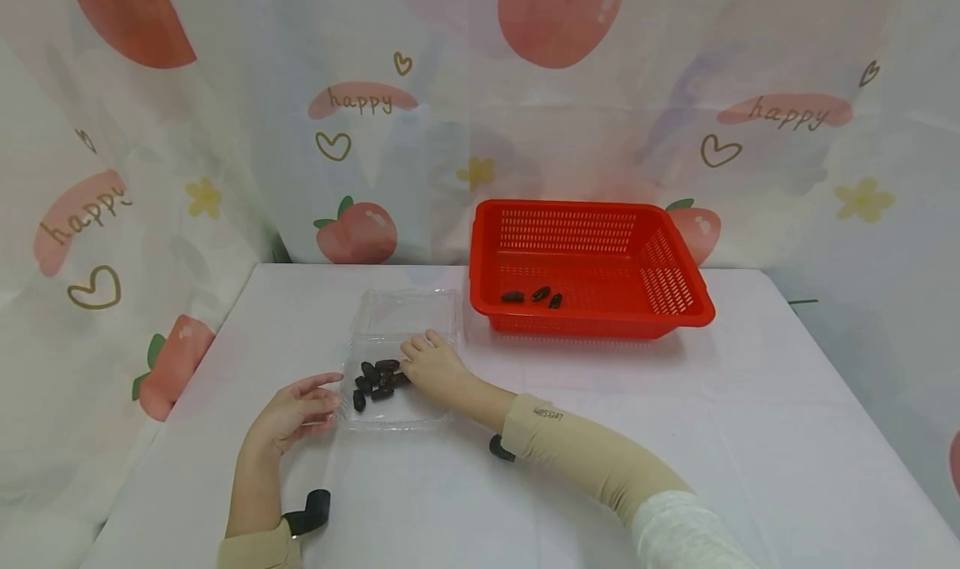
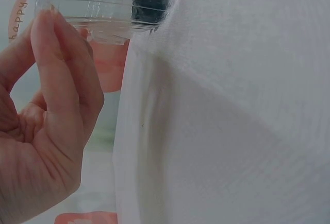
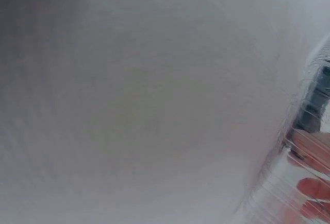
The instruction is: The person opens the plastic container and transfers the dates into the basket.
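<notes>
A clear plastic clamshell box (image 1: 420, 411) lies with its lid (image 1: 405, 311) folded back on the table. Several dark, wrinkled, date-like pieces (image 1: 371, 373) are grouped in its left half. At the box's left edge, my left hand (image 1: 300, 411) pinches the rim; the left wrist view shows the fingertips meeting at the clear wall. My right hand (image 1: 438, 373) reaches in from the right with bent fingers, right beside the pieces. In the right wrist view its fingers (image 3: 312, 149) show through the box wall, close to a dark piece; I cannot tell whether they grip it.
A red perforated basket (image 1: 592, 323) stands behind and to the right, with three dark pieces (image 1: 542, 293) inside. The table (image 1: 675, 436) has a white cover. A printed curtain (image 1: 555, 152) hangs at the back and sides.
</notes>
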The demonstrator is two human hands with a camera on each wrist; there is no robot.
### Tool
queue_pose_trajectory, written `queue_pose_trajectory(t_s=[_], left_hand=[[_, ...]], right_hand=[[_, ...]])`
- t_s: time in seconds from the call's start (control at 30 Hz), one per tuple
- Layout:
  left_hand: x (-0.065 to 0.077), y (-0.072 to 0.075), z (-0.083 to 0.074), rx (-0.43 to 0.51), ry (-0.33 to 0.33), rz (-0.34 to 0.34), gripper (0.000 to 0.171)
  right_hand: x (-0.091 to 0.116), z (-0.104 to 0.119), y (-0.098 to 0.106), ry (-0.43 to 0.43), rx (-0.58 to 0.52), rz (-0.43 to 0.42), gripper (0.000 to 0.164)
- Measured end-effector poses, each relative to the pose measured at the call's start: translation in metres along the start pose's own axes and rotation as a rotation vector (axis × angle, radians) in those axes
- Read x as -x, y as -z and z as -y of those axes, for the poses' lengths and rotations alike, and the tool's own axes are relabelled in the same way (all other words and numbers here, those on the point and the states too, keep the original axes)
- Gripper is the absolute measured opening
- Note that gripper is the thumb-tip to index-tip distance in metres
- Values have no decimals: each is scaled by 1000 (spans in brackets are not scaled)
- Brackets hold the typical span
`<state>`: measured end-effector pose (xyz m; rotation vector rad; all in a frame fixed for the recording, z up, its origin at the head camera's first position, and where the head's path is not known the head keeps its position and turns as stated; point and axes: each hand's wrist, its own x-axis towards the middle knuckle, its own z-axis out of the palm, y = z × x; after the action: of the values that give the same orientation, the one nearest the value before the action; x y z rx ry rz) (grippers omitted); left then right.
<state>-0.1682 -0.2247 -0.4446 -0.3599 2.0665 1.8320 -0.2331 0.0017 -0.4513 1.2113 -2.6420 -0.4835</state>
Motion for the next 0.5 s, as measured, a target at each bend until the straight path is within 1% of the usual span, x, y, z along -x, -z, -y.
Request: queue_pose_trajectory(t_s=[0.2, 0.43, 0.5], left_hand=[[-1, 0, 1, 4, 7, -3, 55], [-2, 0, 1, -4, 9, -15, 55], [-2, 0, 1, -8, 9, -18, 55]], right_hand=[[0, -1, 1, 0, -2, -23, 21], [0, -7, 6, 7, -47, -15, 24], [1, -10, 9, 4, -62, -27, 25]])
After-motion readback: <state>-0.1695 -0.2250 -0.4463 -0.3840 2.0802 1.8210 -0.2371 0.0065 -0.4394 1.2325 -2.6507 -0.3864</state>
